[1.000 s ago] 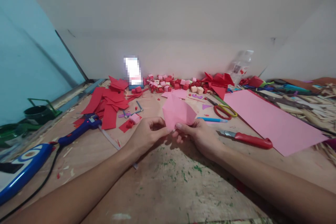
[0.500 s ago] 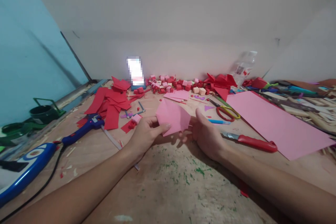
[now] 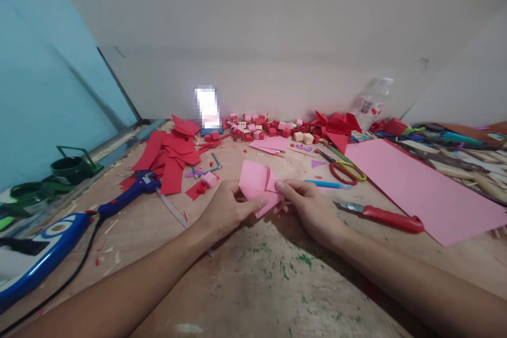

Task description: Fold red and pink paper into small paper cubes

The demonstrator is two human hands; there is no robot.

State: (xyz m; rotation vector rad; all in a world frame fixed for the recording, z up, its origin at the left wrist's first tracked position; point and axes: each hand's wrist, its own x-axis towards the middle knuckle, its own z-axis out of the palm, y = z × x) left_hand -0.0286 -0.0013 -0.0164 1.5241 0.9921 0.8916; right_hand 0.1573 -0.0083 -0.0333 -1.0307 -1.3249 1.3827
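Two hands, both mine, are engaged on one piece of pink paper [image 3: 252, 175], held up over the middle of the wooden worktop [image 3: 237, 285]. My left hand [image 3: 225, 205] grips its left side: thumb flat along the near face, fingers curled behind, the gap between them no wider than the paper. My right hand [image 3: 315, 208] pinches the right side, thumb tip on a flap [image 3: 271, 184] that lies turned inward; how the other right fingers sit beneath I cannot tell, as they are partly hidden.

Step in hand, in my judgement: folding, with the right flap brought over and not yet evidently creased. Next move, as I assess it, calls for a steady left hold, the flap's edge lined up, and right thumb pressure run along the fold.

Adjacent items: blue pen [image 3: 327, 185] just beyond the right hand; red-handled knife [image 3: 392, 219] to its right, blade end pointing towards that hand; large pink sheet [image 3: 415, 185] farther right. Neither hand holds any of these.
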